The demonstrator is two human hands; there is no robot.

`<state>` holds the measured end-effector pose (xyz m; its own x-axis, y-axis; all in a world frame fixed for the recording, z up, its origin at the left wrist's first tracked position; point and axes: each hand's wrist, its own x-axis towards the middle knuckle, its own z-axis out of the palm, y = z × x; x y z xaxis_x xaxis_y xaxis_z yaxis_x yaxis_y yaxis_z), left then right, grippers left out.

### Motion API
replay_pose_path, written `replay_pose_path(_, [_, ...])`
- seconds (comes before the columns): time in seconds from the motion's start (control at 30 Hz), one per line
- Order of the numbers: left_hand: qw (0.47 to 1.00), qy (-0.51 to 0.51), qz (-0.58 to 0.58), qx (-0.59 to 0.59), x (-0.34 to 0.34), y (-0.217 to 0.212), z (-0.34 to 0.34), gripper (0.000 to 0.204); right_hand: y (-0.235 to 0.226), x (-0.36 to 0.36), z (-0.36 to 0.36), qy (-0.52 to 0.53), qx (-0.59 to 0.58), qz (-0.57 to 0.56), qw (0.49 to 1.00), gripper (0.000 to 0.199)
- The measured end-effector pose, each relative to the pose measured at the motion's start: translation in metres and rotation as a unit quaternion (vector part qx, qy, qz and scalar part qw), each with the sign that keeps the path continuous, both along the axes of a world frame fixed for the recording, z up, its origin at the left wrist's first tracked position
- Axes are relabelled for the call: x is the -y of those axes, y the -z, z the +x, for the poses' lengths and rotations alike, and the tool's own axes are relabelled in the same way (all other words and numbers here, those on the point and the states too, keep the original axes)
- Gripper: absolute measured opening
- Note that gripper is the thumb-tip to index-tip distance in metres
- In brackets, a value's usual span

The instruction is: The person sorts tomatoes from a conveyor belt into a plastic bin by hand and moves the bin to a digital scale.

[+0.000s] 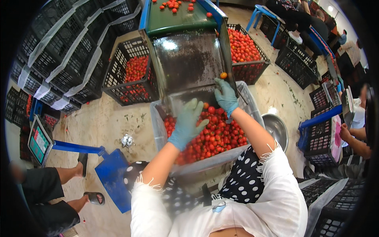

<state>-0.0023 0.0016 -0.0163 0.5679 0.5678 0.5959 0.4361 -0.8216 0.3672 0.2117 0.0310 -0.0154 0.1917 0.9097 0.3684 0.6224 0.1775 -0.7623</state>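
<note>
Both my hands wear pale blue-green gloves. My left hand hovers over the left part of a heap of small red tomatoes, its fingers spread and nothing in them. The heap fills a translucent plastic-lined crate in front of me. At the lower right of a dark, stained metal chute, my right hand is open, with its fingertips just below an orange tomato. That tomato lies near the chute's right wall, apart from the others. Whether the fingertips touch it, I cannot tell.
Above the chute, a green conveyor belt carries several tomatoes. Black crates of tomatoes stand left and right of it. A metal bowl sits right of my crate. A blue scale and another person's feet are at left.
</note>
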Motion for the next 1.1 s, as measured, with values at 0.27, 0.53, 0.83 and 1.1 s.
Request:
replay_pose_path(0.27, [0.994, -0.036, 0.001, 0.101, -0.006, -0.037, -0.007, 0.043, -0.023, 0.023, -0.029, -0.089, 0.381, -0.076, 0.917, 0.071])
replay_pose_path(0.53, [0.989, -0.053, 0.059, 0.126, -0.010, -0.064, -0.032, 0.047, 0.011, 0.017, -0.037, -0.077, 0.502, 0.104, 0.855, 0.032])
replay_pose_path(0.83, [0.977, -0.065, 0.070, 0.190, -0.012, -0.089, -0.046, 0.046, -0.056, 0.003, -0.012, 0.064, 0.394, 0.253, 0.881, 0.031])
replay_pose_path(1.1, [0.971, -0.103, 0.042, 0.211, -0.013, -0.088, -0.063, 0.047, 0.028, 0.045, -0.056, -0.276, 0.328, -0.112, 0.897, 0.014])
